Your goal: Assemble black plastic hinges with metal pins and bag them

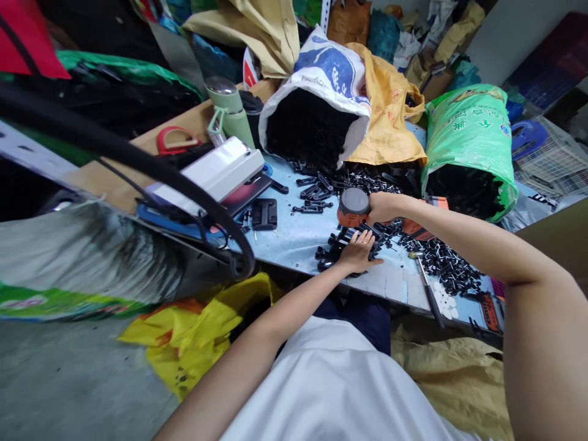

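My right hand [382,207] is wrapped round the grip of an orange and black cordless drill [353,206]. The drill points down at a cluster of black plastic parts [327,256] by the front edge of the table. Flat on these parts lies my left hand [358,252], fingers stretched out and a ring on one of them. The drill's tip is hard to make out among the dark parts. Behind the drill are several loose black link-shaped pieces [316,190]. Many small black-and-silver screw-like pieces [448,263] are heaped to the right.
Black pieces fill a white sack [316,79] and a green sack [473,122], with a yellow sack [386,116] between them. A hammer [427,291] lies at the right front edge. A white box [215,171] and a green flask [234,113] stand left. A black strap [184,190] crosses the view.
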### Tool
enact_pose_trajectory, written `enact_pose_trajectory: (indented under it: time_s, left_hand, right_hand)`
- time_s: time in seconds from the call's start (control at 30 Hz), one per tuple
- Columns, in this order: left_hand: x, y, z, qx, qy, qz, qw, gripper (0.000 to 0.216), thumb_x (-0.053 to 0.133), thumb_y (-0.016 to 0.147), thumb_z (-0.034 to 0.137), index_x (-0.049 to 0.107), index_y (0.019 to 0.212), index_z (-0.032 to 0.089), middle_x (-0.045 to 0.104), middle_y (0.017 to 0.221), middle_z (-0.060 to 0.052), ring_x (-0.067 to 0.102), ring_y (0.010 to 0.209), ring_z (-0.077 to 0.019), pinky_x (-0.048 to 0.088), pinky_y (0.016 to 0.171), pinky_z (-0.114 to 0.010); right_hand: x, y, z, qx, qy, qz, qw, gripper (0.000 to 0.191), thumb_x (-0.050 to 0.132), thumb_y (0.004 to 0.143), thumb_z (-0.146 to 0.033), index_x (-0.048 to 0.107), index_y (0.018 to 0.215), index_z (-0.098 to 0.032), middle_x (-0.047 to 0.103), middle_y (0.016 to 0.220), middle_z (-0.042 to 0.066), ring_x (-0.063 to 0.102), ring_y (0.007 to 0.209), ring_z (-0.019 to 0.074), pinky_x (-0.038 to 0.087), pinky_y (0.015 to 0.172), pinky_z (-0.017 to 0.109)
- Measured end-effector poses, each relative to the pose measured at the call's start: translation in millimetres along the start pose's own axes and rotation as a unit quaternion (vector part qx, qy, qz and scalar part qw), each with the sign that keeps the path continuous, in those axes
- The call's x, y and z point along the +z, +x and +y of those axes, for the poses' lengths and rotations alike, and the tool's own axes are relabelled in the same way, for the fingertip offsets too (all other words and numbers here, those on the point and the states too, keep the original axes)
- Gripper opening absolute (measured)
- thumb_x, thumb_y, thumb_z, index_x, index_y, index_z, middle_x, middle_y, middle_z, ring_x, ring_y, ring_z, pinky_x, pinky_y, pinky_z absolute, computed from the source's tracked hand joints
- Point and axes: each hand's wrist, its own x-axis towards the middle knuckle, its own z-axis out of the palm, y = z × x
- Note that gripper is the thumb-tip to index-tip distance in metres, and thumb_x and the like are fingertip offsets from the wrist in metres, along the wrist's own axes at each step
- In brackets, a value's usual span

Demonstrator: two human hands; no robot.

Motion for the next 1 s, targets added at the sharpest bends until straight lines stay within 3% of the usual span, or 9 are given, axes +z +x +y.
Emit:
enact_pose_trajectory:
  time_s: [0.13, 0.33, 0.5, 0.67, 0.83, 1.0]
  left_hand:
    - [4, -3, 0, 0.007, 0.009, 0.044, 0.999, 0.076, 0.024, 0.084, 0.064, 0.038, 0.132, 0.007, 0.036, 0.140, -0.017, 0.029, 0.132, -0.0277, 0.020, 0.109, -0.043]
    - [5, -2, -1, -0.017, -0.014, 0.016, 1.000, 0.079, 0.025, 0.082, 0.067, 0.035, 0.134, 0.007, 0.040, 0.138, -0.016, 0.032, 0.130, -0.0279, 0.026, 0.106, -0.038]
    - [2, -5, 0, -0.036, -0.047, 0.013, 0.998, 0.075, 0.026, 0.082, 0.067, 0.028, 0.138, 0.016, 0.042, 0.138, -0.013, 0.036, 0.127, -0.0280, 0.033, 0.100, -0.038]
    - [-3, -9, 4, -0.055, -0.060, 0.016, 0.997, 0.067, 0.029, 0.083, 0.064, 0.036, 0.132, 0.019, 0.050, 0.130, -0.012, 0.043, 0.122, -0.0282, 0.034, 0.099, -0.038]
    - [-10, -12, 8, -0.038, -0.056, 0.035, 0.997, 0.062, 0.036, 0.083, 0.062, 0.041, 0.128, 0.020, 0.049, 0.131, -0.012, 0.042, 0.123, -0.0274, 0.034, 0.100, -0.037]
    - [-4, -12, 10, -0.035, -0.031, 0.036, 0.998, 0.060, 0.034, 0.085, 0.058, 0.040, 0.129, 0.018, 0.050, 0.130, -0.012, 0.045, 0.120, -0.0268, 0.036, 0.099, -0.038]
  right_hand:
    - [-1, -19, -17, -0.022, -0.024, 0.004, 0.999, 0.027, 0.059, 0.063, -0.024, 0.067, 0.085, -0.010, 0.063, 0.073, 0.006, 0.055, 0.060, 0.0147, 0.037, 0.049, 0.024]
    - [4, -20, -38, -0.028, -0.055, -0.053, 0.997, 0.026, 0.058, 0.063, -0.020, 0.068, 0.084, -0.009, 0.065, 0.072, 0.007, 0.058, 0.060, 0.0161, 0.039, 0.050, 0.024]
    - [6, -34, -50, -0.018, -0.102, -0.006, 0.995, 0.033, 0.057, 0.066, -0.024, 0.068, 0.093, -0.008, 0.067, 0.083, 0.012, 0.062, 0.072, 0.0223, 0.040, 0.053, 0.026]
    - [7, -48, -62, -0.045, -0.063, -0.030, 0.997, 0.036, 0.058, 0.066, -0.023, 0.067, 0.099, -0.011, 0.067, 0.091, 0.010, 0.062, 0.078, 0.0205, 0.042, 0.058, 0.024]
    - [10, -36, -77, -0.049, -0.067, -0.044, 0.996, 0.032, 0.061, 0.064, -0.021, 0.068, 0.092, -0.007, 0.067, 0.087, 0.012, 0.062, 0.081, 0.0227, 0.045, 0.069, 0.027]
    - [12, -37, -69, -0.060, -0.049, -0.050, 0.996, 0.025, 0.061, 0.064, -0.023, 0.069, 0.082, -0.006, 0.066, 0.078, 0.011, 0.062, 0.074, 0.0221, 0.044, 0.062, 0.026]
